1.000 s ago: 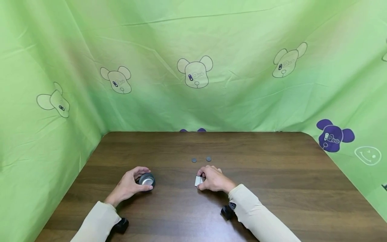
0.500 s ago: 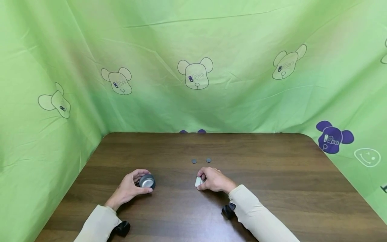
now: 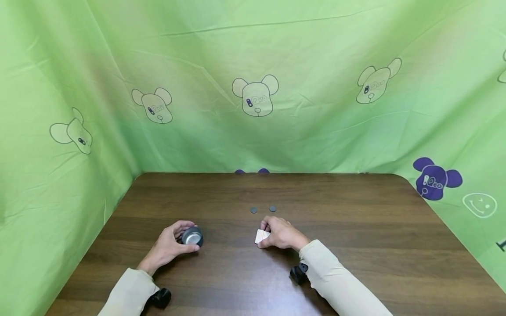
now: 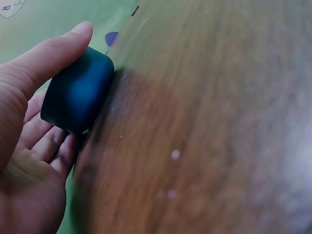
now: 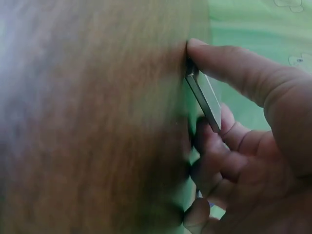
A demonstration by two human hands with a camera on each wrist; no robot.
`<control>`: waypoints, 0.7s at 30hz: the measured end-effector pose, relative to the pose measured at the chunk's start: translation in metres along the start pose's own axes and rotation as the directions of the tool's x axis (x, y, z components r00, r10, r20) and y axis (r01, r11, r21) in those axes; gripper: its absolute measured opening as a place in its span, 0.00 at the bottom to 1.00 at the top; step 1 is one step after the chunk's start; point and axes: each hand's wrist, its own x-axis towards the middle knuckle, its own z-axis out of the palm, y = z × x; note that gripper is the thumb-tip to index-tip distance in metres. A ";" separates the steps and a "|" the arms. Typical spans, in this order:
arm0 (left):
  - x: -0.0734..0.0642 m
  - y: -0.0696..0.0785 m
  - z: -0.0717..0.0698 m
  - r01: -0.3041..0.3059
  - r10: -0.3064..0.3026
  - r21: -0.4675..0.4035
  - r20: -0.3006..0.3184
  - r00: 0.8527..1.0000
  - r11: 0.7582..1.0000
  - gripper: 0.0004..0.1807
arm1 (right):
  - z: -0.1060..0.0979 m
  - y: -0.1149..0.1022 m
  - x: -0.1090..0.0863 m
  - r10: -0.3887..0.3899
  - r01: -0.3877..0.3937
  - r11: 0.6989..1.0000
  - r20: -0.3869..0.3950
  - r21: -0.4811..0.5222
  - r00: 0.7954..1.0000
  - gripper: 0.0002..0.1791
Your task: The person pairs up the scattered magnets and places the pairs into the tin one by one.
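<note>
White tile point(image 3: 259, 236), left of the right hand point(image 3: 281, 234) pinching it, slants to the bench point(image 3: 229, 276); left hand point(image 3: 170, 244) grips round container point(image 3: 193, 238)

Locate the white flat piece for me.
In the head view, the white flat piece is in the lower middle, held by the right hand, with two grey discs just beyond it.

Wrinkled green cloth point(image 3: 316, 131) printed with big-eared heads point(image 3: 257, 100) hangs around a brown, wood-grained table point(image 3: 348, 210), perhaps lit from above.
</note>
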 end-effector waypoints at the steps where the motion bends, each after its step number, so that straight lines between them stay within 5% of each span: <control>1: 0.000 0.000 0.000 -0.004 0.004 0.001 -0.002 1.000 1.000 0.32 | -0.001 0.001 0.000 -0.003 0.003 1.000 0.004 0.024 1.000 0.20; 10: -0.001 -0.003 0.002 -0.014 0.014 -0.007 -0.014 1.000 1.000 0.34 | -0.005 0.009 0.003 -0.037 0.035 0.991 0.009 0.129 0.999 0.08; 21: -0.001 -0.002 0.007 -0.012 0.011 -0.035 -0.026 1.000 0.999 0.34 | -0.008 0.007 0.003 0.033 -0.036 0.967 0.017 0.254 0.999 0.06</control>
